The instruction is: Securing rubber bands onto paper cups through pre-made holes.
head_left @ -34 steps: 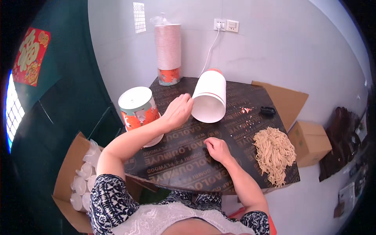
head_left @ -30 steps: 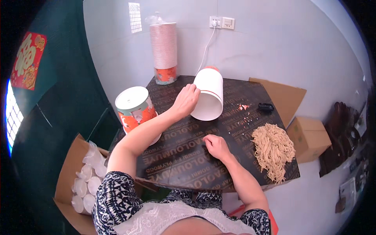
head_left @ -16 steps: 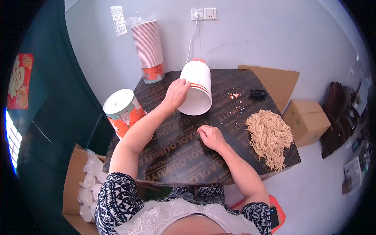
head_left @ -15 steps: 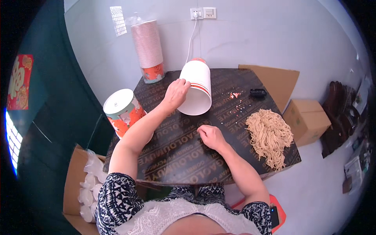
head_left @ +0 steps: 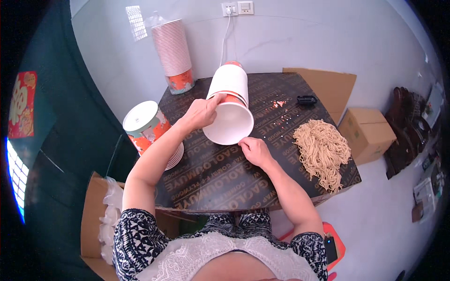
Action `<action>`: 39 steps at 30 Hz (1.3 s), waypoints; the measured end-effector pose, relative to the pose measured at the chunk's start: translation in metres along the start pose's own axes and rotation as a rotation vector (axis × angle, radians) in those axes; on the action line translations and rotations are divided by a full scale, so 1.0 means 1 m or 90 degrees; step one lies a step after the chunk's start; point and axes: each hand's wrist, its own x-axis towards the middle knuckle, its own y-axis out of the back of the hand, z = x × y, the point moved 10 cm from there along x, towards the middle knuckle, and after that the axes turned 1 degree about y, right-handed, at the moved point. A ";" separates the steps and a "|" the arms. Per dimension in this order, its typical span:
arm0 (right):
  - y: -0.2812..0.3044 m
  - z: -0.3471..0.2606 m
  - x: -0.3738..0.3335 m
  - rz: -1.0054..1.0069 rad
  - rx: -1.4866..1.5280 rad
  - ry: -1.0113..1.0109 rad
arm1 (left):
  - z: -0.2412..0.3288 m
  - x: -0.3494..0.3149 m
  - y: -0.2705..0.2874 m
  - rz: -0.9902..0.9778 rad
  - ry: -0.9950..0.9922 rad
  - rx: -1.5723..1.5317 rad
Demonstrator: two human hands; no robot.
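A stack of large paper cups lies on its side on the dark table, mouths toward me. The nearest paper cup stands partly out of the stack, showing an orange band behind its white rim. My left hand is closed on the left side of this cup, its index finger by the gap between cup and stack. My right hand is closed at the cup's lower right rim, thumb and fingertips pinching the edge. Its other fingers are curled under.
An upright orange printed cup stack with a white lid stands left. A bagged cup stack rises at the back left. To the right lie a heap of beige noodle-like strands, scattered crumbs and a small black object. Cardboard boxes flank the table.
The nearest cup has slid out of the stack toward me. My left hand has moved down with it, and my right hand has come onto its rim. The view has shifted slightly.
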 end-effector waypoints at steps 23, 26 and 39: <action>0.042 -0.033 0.011 -0.052 0.583 -0.234 | 0.009 -0.097 0.022 -0.145 0.344 -0.554; 0.053 -0.065 0.012 -0.103 0.548 -0.213 | 0.021 -0.103 0.028 -0.158 0.356 -0.588; 0.089 -0.128 0.001 -0.139 0.472 -0.155 | 0.053 -0.119 0.033 -0.166 0.346 -0.911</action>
